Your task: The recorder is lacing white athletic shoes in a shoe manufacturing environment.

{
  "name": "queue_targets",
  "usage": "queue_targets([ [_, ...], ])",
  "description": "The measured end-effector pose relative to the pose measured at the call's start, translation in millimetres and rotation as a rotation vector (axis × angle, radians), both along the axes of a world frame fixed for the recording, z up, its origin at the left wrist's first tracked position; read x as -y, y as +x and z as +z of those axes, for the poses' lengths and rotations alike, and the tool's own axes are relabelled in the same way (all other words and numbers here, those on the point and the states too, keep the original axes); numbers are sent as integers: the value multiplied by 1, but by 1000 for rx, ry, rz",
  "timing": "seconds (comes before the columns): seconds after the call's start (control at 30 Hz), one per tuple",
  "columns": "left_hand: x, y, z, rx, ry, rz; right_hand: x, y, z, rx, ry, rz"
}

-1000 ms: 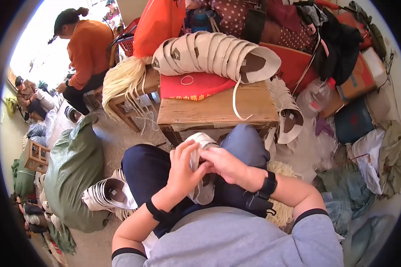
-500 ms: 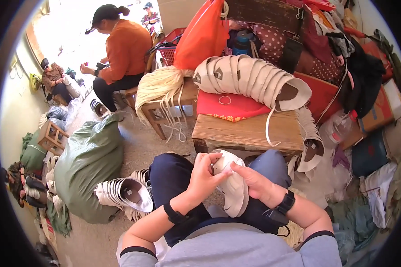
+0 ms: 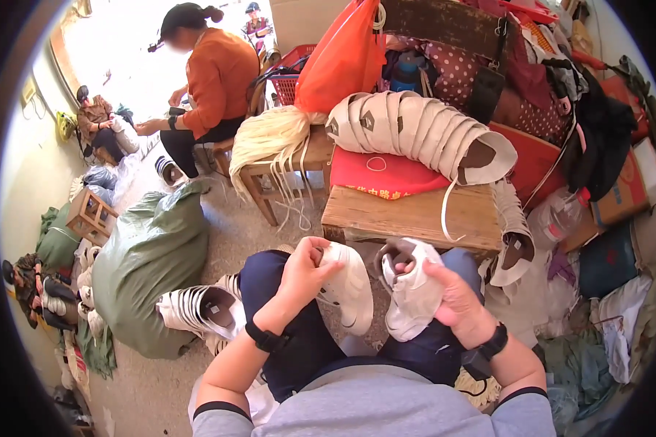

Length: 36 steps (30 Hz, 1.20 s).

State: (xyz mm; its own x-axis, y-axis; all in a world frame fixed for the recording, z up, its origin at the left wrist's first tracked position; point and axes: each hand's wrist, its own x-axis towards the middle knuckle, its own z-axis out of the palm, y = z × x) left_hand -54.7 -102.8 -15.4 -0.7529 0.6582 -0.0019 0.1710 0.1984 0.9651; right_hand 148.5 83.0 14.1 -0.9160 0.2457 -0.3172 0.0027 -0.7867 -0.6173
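Observation:
Over my lap I hold two white shoe uppers apart. My left hand (image 3: 304,273) is closed on the edge of one white upper (image 3: 353,291), which hangs toe down. In my right hand (image 3: 461,302) is the other white upper (image 3: 415,302), its brown-lined opening facing up; some of my right fingers are inside it. In front of my knees, a long row of nested uppers (image 3: 415,135) lies on a red cloth (image 3: 375,171) on a wooden bench (image 3: 393,216). A white lace trails from this row over the bench.
More nested uppers (image 3: 200,309) stand by my left knee, with others (image 3: 514,247) right of the bench. Beyond are a green sack (image 3: 149,269), cream laces (image 3: 273,146) on a stool, an orange-red bag (image 3: 342,62) and a seated person in orange (image 3: 222,76). Clothes and boxes (image 3: 627,186) crowd the right.
My hands have moved apart. The two uppers, held together before, are now separate, one in each hand. The person in orange has stretched an arm forward.

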Motion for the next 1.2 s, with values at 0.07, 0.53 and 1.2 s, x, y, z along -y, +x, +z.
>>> queue_targets([
  [0.07,-2,3,-11,-203,-156,-20,-7,10,15,-28,8,-1],
  [0.53,-68,37,-61,-225,73,-181,-100,56,-19,10,-204,-133],
  [1.2,-110,74,-59,261,96,-524,-93,36,-119,504,1136,-339],
])
